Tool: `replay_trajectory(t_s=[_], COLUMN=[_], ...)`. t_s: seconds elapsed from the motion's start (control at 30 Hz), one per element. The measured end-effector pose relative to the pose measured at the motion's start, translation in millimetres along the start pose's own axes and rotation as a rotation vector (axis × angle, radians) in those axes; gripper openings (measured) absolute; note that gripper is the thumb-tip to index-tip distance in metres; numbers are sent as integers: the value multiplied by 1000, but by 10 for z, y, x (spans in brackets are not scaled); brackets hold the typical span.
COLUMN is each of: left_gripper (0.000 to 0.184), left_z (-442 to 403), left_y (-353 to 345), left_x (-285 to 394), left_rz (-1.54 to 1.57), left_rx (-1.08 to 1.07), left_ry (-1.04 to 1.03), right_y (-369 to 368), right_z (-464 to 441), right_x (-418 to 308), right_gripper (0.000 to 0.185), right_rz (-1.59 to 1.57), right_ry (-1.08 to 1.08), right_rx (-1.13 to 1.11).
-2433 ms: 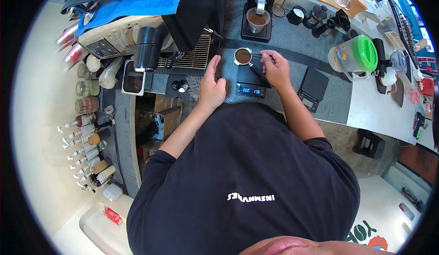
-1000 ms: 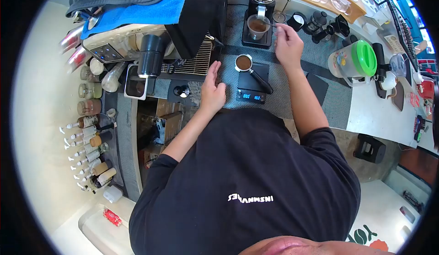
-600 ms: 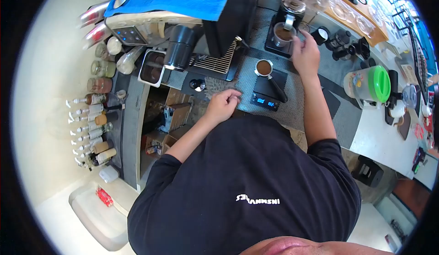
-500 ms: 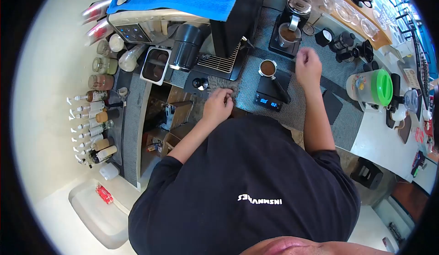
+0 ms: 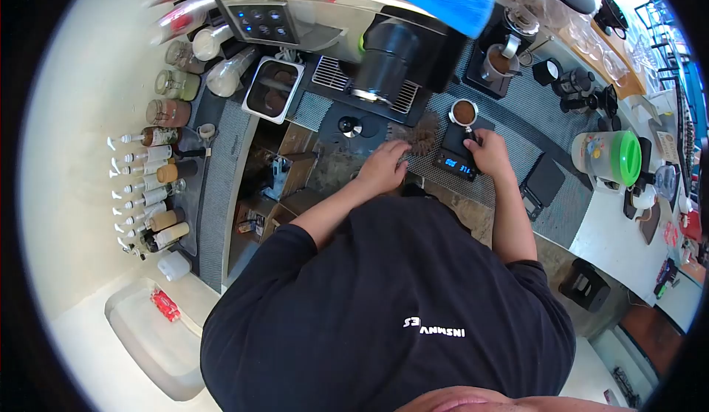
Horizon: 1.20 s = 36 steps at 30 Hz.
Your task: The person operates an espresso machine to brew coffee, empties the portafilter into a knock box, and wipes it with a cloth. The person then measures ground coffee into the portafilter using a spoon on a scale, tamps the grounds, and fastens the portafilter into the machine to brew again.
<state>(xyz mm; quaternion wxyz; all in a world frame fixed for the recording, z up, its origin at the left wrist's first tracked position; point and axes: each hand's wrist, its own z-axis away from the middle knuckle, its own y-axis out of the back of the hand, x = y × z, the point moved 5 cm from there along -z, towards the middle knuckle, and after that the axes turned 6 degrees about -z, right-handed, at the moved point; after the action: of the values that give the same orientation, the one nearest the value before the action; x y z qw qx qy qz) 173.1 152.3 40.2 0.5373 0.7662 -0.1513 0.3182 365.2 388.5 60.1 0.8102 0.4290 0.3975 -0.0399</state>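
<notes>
My right hand [image 5: 489, 153] is closed around the handle of a portafilter [image 5: 464, 113], whose basket is filled with brown ground coffee. Beneath the handle is a black digital scale [image 5: 455, 163] with lit blue digits. Over the counter's front edge, my left hand [image 5: 385, 167] holds nothing that I can see, its fingers partly bent and apart. A grey-brown cloth [image 5: 422, 137] lies just beyond its fingertips. To the left, a tamper [image 5: 350, 126] stands on a dark mat [image 5: 336, 137].
An espresso machine [image 5: 317, 24] stands behind, with a black cylinder [image 5: 385, 61] in front of it. A coffee grinder [image 5: 496, 65] is at the back right. On the left are a metal bin [image 5: 273, 87] and several pump bottles [image 5: 159, 172]. A green-lidded tub [image 5: 605, 153] stands right.
My right hand has come down onto the portafilter handle and closed on it. My left hand has shifted off the cloth. The scale's digits differ, and the camera view has shifted.
</notes>
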Motion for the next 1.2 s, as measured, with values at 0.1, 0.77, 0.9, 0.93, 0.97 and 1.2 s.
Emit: replay_trajectory(t_s=[0.1, 0.77, 0.9, 0.93, 0.97, 1.2], left_gripper=[27, 34, 26, 24, 22, 40], left_z=[267, 1722, 1798, 1819, 1834, 1667], left_y=[57, 136, 105, 47, 19, 389], left_x=[-305, -1516, -1607, -1631, -1675, -1674], left_rz=[132, 1284, 1408, 1477, 1419, 839], left_rx=[-309, -594, -529, -512, -484, -325], left_ry=[127, 820, 950, 965, 894, 841], right_y=[-60, -3291, -3431, -3398, -3351, -2353], right_z=[298, 763, 707, 705, 705, 444], right_x=[-97, -1270, -1274, -1330, -1375, -2163], right_gripper=[31, 48, 47, 43, 38, 43], right_rz=[-31, -221, -255, -259, -263, -16], right_ry=[-25, -104, -125, -130, -136, 39], right_rx=[-1, -217, -182, -191, -200, 135])
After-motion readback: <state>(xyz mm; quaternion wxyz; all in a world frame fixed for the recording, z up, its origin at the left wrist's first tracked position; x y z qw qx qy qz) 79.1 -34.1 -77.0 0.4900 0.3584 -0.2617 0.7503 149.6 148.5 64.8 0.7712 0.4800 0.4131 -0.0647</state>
